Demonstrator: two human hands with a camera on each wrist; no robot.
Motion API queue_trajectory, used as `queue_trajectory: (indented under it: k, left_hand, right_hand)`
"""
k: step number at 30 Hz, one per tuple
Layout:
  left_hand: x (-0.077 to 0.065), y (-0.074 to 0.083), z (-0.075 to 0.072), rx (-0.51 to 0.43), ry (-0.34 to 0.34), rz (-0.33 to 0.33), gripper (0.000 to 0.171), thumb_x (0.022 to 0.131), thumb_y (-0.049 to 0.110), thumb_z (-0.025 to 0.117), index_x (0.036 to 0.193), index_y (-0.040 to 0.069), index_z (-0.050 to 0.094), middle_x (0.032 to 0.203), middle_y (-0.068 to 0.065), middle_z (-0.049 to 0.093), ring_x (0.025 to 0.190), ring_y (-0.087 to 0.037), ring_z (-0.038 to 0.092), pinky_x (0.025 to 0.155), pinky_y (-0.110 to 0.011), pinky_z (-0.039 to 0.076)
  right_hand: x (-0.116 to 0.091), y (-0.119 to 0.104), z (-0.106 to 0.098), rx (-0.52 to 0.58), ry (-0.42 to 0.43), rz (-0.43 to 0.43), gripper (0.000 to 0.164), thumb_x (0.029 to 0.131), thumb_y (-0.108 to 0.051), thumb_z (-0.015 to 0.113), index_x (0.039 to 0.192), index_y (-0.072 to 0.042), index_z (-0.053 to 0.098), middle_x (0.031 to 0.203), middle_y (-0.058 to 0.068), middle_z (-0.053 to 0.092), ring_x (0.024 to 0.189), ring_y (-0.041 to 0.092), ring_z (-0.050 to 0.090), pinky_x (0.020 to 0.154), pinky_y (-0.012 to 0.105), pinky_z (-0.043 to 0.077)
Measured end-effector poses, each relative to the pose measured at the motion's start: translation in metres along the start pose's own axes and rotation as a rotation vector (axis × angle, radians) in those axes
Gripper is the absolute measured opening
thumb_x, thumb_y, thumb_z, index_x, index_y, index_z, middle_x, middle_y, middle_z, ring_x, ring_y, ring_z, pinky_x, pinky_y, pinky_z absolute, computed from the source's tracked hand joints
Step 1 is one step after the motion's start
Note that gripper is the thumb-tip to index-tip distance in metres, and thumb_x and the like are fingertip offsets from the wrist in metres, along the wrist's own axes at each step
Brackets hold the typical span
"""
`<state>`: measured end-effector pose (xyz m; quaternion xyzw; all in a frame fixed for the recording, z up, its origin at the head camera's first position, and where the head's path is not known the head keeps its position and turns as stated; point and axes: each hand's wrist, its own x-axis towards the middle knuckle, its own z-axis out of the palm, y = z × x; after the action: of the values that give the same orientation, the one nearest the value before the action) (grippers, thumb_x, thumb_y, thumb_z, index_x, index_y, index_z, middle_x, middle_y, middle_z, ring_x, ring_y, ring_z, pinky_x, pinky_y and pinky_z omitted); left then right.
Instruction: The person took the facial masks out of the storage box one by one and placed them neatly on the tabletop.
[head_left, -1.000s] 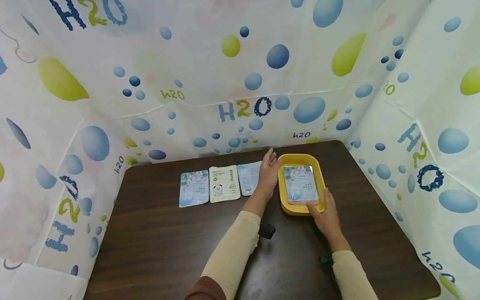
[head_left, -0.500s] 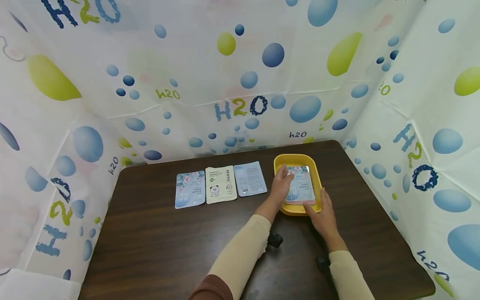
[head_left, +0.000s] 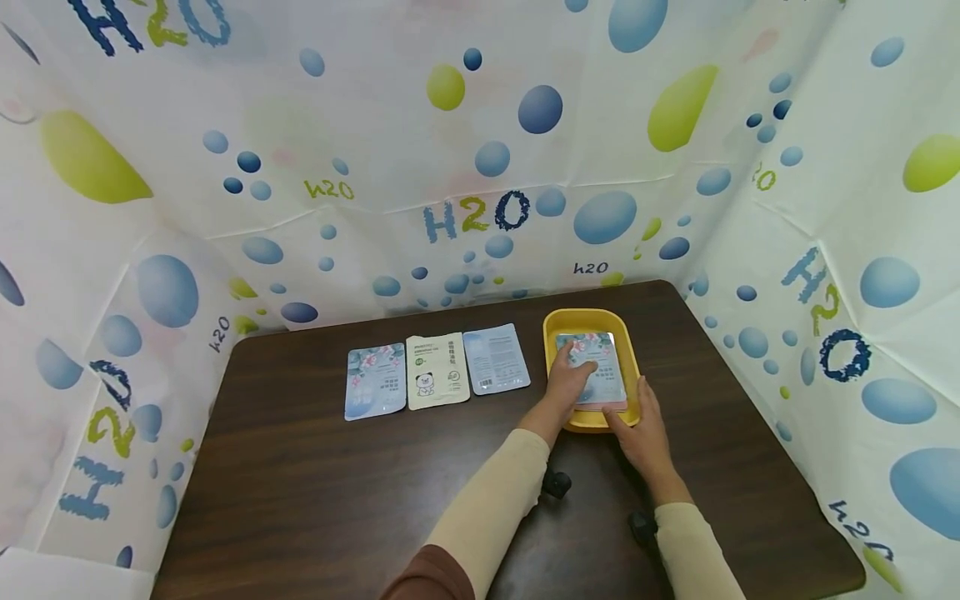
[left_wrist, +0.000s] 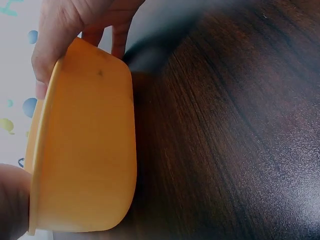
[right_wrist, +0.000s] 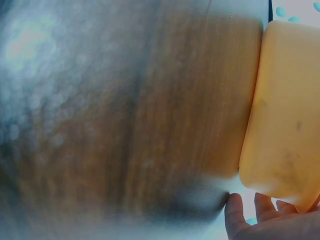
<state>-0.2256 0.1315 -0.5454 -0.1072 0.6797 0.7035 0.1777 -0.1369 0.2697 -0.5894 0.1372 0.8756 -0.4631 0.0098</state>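
Observation:
A yellow plastic tray [head_left: 553, 321] stands on the table in the head view, with a blue flower-printed sachet [head_left: 613, 371] lying in it and a pink edge showing beneath. My left hand [head_left: 562, 390] reaches over the tray's left rim, its thumb and fingers spread apart over the sachet's left half. My right hand [head_left: 647, 437] grips the tray's front right corner. Seen in the left wrist view, the right thumb lies on the tray's rim and other fingers pass behind its wall. The right wrist view shows right-hand fingers [right_wrist: 234, 212] against the tray's outer side.
Left of the tray lie three sachets in a row: a blue flowered one [head_left: 375, 381], a cream one [head_left: 438, 371] with a bear, and a blue one [head_left: 497, 358] with small print. Patterned sheets surround the dark wooden table [head_left: 315, 500].
My left hand has come from outside the tray's left rim to over the sachet inside, uncovering the third sachet in the row. The right hand stays on the tray.

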Motion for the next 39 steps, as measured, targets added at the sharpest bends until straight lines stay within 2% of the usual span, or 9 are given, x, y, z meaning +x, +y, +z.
queue_trajectory:
  k: [6,10,15,18,21,24,27,31,39]
  left_hand:
    - [0.001,-0.001,-0.002,-0.01,-0.009,0.014,0.062,0.095,0.021,0.071,0.152,0.021,0.046,0.157,-0.012,0.044,0.135,-0.031,0.048,0.119,-0.052,0.037]
    - [-0.003,-0.001,-0.004,-0.018,-0.04,0.073,0.06,0.092,0.018,0.074,0.148,0.02,0.052,0.155,-0.012,0.043,0.132,-0.029,0.049,0.118,-0.05,0.04]
    - [-0.005,-0.001,-0.008,-0.048,-0.125,0.158,0.059,0.093,0.011,0.07,0.149,0.013,0.05,0.146,-0.016,0.049,0.115,-0.023,0.06,0.1,-0.042,0.056]
    - [-0.005,0.0,-0.01,-0.043,-0.169,0.14,0.057,0.095,0.013,0.068,0.149,0.013,0.051,0.139,-0.017,0.057,0.105,-0.019,0.064,0.092,-0.04,0.06]
    - [-0.004,0.001,-0.011,-0.008,-0.196,0.095,0.055,0.095,0.018,0.07,0.148,0.015,0.054,0.135,-0.014,0.061,0.103,-0.018,0.064,0.093,-0.041,0.059]
    - [-0.003,0.0,-0.012,0.022,-0.196,0.073,0.054,0.094,0.021,0.072,0.146,0.017,0.058,0.135,-0.012,0.062,0.107,-0.02,0.064,0.096,-0.044,0.058]
    - [-0.002,0.001,-0.013,0.033,-0.184,0.088,0.053,0.092,0.02,0.074,0.143,0.018,0.06,0.145,-0.01,0.057,0.122,-0.024,0.059,0.104,-0.046,0.053]
    - [-0.002,0.003,-0.016,0.029,-0.169,0.141,0.054,0.091,0.015,0.074,0.143,0.015,0.061,0.161,-0.006,0.043,0.147,-0.026,0.041,0.119,-0.047,0.039]
    - [-0.002,0.011,-0.023,0.04,-0.073,0.2,0.058,0.091,0.012,0.074,0.145,0.022,0.058,0.158,-0.007,0.046,0.131,-0.025,0.052,0.114,-0.047,0.045]
  right_hand:
    - [0.0,-0.003,0.0,-0.007,-0.004,0.009,0.103,0.097,-0.046,0.065,0.165,-0.013,-0.005,0.173,0.018,0.001,0.158,0.042,0.01,0.126,0.061,0.014]
    - [0.0,-0.002,0.001,-0.006,0.001,0.008,0.103,0.097,-0.046,0.065,0.165,-0.013,-0.004,0.173,0.018,0.002,0.158,0.042,0.009,0.126,0.061,0.013]
    - [-0.001,0.0,0.002,-0.002,0.019,-0.014,0.103,0.096,-0.046,0.067,0.165,-0.01,-0.001,0.172,0.021,0.005,0.157,0.045,0.012,0.125,0.064,0.015]
    - [-0.001,0.0,0.002,0.001,0.014,-0.017,0.104,0.096,-0.048,0.066,0.165,-0.01,-0.002,0.171,0.021,0.005,0.156,0.046,0.012,0.124,0.064,0.015]
    - [-0.001,-0.001,0.001,0.005,0.003,-0.004,0.103,0.097,-0.048,0.065,0.165,-0.012,-0.004,0.172,0.019,0.003,0.157,0.044,0.012,0.125,0.064,0.015]
    - [-0.001,-0.002,0.0,0.004,-0.013,0.012,0.102,0.098,-0.048,0.063,0.165,-0.015,-0.006,0.173,0.017,0.0,0.157,0.043,0.011,0.125,0.063,0.014]
    - [0.0,-0.003,-0.001,-0.007,-0.019,0.015,0.103,0.098,-0.05,0.062,0.165,-0.015,-0.007,0.173,0.017,0.0,0.157,0.044,0.011,0.125,0.063,0.014]
    - [0.0,-0.003,-0.001,-0.017,-0.005,-0.001,0.104,0.097,-0.05,0.064,0.165,-0.012,-0.004,0.172,0.021,0.003,0.157,0.045,0.012,0.125,0.063,0.015]
    - [-0.001,-0.003,-0.001,-0.017,-0.003,-0.008,0.106,0.096,-0.051,0.065,0.164,-0.011,-0.005,0.172,0.02,0.002,0.158,0.043,0.01,0.126,0.061,0.013]
